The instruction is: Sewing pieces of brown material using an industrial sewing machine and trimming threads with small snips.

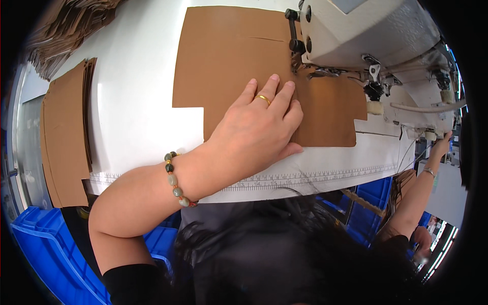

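Observation:
My left hand lies flat on a brown leather-like panel, fingers spread a little, a gold ring on one. The panel has notched corners and a short slit near its far edge. Its right part runs under the presser foot of a white sewing machine, just beyond my fingertips. My right hand reaches to the far right end of the machine; its fingers are mostly hidden there, and what they touch does not show.
A stack of brown panels stands at the table's left edge, with more brown pieces piled behind it. Along the front of the white table runs a printed ruler. Blue bins sit below the edge.

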